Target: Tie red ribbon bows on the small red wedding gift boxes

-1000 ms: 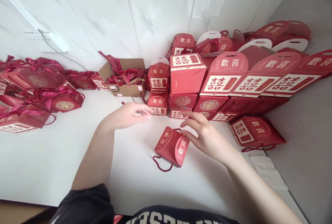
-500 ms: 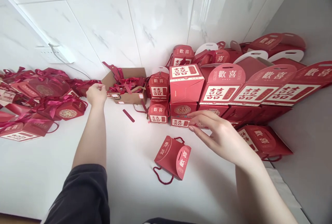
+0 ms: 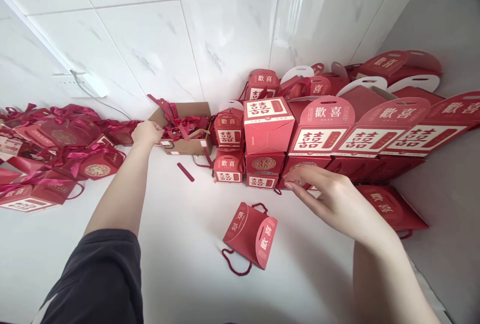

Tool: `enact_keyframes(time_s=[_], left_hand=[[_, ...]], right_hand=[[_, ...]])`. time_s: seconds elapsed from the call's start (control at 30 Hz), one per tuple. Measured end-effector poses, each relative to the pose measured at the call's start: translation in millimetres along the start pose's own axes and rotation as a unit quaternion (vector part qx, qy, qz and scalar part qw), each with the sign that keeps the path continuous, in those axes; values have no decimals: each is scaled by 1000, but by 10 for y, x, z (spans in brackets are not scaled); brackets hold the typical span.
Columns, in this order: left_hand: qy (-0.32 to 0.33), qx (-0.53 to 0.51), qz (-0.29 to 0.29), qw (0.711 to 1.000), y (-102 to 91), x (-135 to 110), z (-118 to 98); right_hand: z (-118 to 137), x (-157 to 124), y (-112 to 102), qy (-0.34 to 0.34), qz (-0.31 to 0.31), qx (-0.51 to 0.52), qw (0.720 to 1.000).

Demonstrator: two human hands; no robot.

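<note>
My left hand reaches to the left edge of a brown cardboard box full of red ribbon strips. Its fingers are curled at the box's rim; what they pinch is hidden. My right hand hovers with fingers loosely spread, holding nothing, just in front of the stacked red gift boxes. A small red gift box with a cord handle lies on the white table between my arms. A single red strip lies loose near the cardboard box.
Finished red boxes with ribbon bows pile up at the left. Flat and folded red boxes line the right along the wall. A white tiled wall stands behind; a cable and socket sit at the left.
My left hand went from the table's middle out to the cardboard box of strips. My right hand let go of the small red box and drifted right toward the stacks.
</note>
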State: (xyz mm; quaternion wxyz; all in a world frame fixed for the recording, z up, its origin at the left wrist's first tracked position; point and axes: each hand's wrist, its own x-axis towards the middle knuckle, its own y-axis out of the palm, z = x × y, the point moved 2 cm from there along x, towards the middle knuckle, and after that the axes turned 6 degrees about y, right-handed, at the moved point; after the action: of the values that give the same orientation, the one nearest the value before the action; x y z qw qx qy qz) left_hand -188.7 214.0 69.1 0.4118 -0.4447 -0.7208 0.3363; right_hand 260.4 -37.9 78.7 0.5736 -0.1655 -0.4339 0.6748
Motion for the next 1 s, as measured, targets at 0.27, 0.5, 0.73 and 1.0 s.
enact_keyframes(time_s=[0.27, 0.5, 0.73, 1.0], left_hand=[[1, -173, -52, 984, -242, -13, -294], [28, -300, -181, 936, -822, -85, -694], [239, -472, -21, 848, -1144, -1225, -1262], [139, -534, 390, 737, -345, -2242, -1590]], right_hand=[[-8, 15, 15, 4, 12, -4, 1000], [-3, 2, 7, 5, 14, -4, 1000], [90, 29, 120, 3, 29, 44, 999], [332, 169, 412, 11, 43, 300, 953]])
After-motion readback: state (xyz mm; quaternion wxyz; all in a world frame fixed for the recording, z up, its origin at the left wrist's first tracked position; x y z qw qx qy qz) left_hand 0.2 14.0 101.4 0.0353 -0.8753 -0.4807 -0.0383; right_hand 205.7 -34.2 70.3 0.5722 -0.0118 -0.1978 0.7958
